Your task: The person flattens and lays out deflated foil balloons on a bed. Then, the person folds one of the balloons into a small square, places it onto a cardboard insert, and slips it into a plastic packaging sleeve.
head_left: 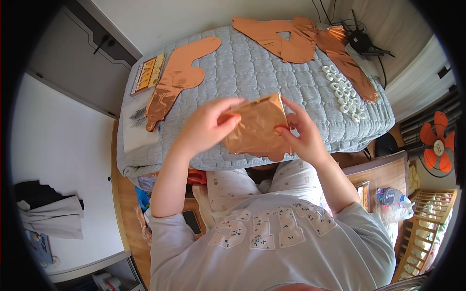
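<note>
Above the near edge of the quilted bed, both my hands hold a folded copper-coloured foil balloon [257,127] in front of my lap. My left hand [209,122] grips its left side, with the thumb on the front and the fingers behind the top edge. On the other side, my right hand [303,133] pinches the right edge between thumb and fingers. A flat copper foil balloon [182,72] lies spread on the bed to the left. More copper foil balloons, one wide [279,41] and one long [352,68], lie at the far right.
Several small white rolls [343,92] lie in rows on the grey bed cover [233,77]. A colourful printed packet [148,73] and a clear plastic bag [138,123] rest at its left. A black router [360,41] with cables, an orange-bladed fan [438,140] and a plastic bottle [391,198] stand right.
</note>
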Motion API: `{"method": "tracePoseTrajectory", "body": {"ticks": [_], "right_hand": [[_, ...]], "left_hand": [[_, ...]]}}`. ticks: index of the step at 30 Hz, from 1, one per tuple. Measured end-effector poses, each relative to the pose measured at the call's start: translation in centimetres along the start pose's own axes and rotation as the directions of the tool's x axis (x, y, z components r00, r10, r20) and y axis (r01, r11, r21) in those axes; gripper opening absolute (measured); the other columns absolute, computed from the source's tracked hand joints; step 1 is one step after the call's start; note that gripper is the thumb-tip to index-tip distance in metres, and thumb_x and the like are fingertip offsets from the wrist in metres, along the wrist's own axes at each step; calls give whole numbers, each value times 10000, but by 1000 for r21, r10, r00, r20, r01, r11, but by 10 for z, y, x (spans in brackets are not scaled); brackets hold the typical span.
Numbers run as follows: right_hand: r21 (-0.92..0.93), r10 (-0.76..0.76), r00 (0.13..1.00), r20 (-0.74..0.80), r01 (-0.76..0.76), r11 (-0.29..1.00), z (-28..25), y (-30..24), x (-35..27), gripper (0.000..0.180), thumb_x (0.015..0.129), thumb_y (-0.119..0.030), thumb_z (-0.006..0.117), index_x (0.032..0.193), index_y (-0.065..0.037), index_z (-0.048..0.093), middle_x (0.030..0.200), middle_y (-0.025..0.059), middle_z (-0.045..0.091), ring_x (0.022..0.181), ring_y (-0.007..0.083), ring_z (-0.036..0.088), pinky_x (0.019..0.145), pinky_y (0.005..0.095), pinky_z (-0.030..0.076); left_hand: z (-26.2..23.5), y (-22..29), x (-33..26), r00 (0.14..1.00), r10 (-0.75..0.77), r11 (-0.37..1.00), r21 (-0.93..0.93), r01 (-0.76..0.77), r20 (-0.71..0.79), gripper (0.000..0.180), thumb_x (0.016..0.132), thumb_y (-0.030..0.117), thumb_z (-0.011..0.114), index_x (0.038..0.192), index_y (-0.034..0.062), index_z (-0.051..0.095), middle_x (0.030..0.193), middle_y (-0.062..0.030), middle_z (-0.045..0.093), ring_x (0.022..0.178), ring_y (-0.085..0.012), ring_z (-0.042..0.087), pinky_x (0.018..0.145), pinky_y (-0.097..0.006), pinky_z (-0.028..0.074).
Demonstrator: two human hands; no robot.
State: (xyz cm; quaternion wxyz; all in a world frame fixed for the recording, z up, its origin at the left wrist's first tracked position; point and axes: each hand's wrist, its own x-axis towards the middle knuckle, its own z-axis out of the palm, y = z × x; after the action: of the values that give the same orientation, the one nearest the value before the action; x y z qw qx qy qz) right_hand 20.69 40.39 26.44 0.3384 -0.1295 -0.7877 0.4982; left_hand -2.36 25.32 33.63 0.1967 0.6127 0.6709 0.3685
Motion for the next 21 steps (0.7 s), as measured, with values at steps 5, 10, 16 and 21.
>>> {"method": "tracePoseTrajectory", "body": {"ticks": [5, 10, 16, 21], "right_hand": [[-95, 190, 972, -138, -204, 974, 19, 26, 26, 774, 874, 31, 738, 1561, -96, 404, 1151, 94, 654, 832, 124, 652, 732, 292, 533], [-476, 127, 984, -121, -170, 863, 28, 51, 32, 733, 848, -49, 766, 1513, -100, 461, 1239, 113, 620, 856, 215, 699, 799, 377, 547], [-559, 141, 986, -93, -169, 812, 22, 53, 31, 646, 869, -165, 774, 1461, -114, 519, 1211, 56, 642, 975, 207, 689, 1000, 439, 429], [-549, 152, 988, -30, -143, 824, 19, 43, 36, 637, 869, -154, 769, 1459, -131, 529, 1199, 61, 650, 985, 220, 689, 996, 438, 436]], "left_hand": [[13, -64, 60, 979, -189, 945, 286, 160, 75, 498, 919, 214, 694, 1403, 136, 607, 1183, -144, 686, 1036, -284, 710, 888, -377, 567], [31, -98, 76, 990, -49, 866, 500, -23, 130, 588, 855, 275, 697, 1424, 172, 590, 1325, -114, 639, 1175, -321, 642, 1002, -443, 516], [45, -96, 74, 963, 253, 756, 601, -258, 94, 559, 870, 290, 693, 1412, 181, 608, 1368, -87, 600, 1317, -300, 527, 1084, -491, 443], [36, -101, 77, 968, 38, 820, 547, -172, 247, 626, 926, 373, 710, 1500, 210, 520, 1323, -65, 610, 1251, -295, 580, 1048, -454, 473]]}}
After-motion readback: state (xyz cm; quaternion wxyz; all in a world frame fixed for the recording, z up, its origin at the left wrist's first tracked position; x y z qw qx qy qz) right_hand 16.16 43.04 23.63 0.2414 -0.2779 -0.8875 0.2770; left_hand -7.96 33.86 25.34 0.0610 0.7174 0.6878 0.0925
